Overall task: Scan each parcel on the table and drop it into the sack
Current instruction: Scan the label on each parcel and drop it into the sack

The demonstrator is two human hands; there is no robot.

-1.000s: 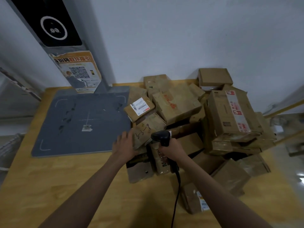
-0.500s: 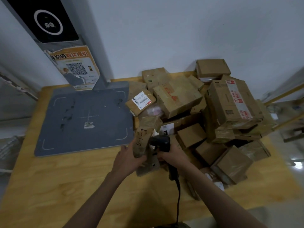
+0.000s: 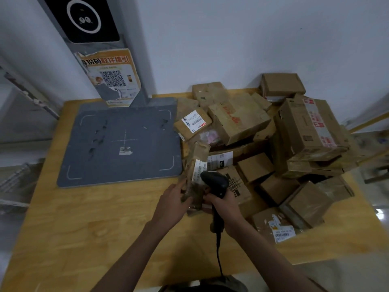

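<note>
1. My left hand (image 3: 173, 202) has its grip wrapped round a long flat brown taped parcel (image 3: 194, 175), stood on end over the wooden counter (image 3: 84, 228), long axis pointing away from me, white label facing right.
2. Right hand (image 3: 226, 209) grips the black handheld barcode scanner (image 3: 214, 182), nose at the label.
3. Half a second ago the label was turned away; now it's showing.

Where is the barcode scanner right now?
In the head view, the black scanner is in the right hand, just right of centre, its head close beside the labelled parcel gripped by the left hand.
</note>
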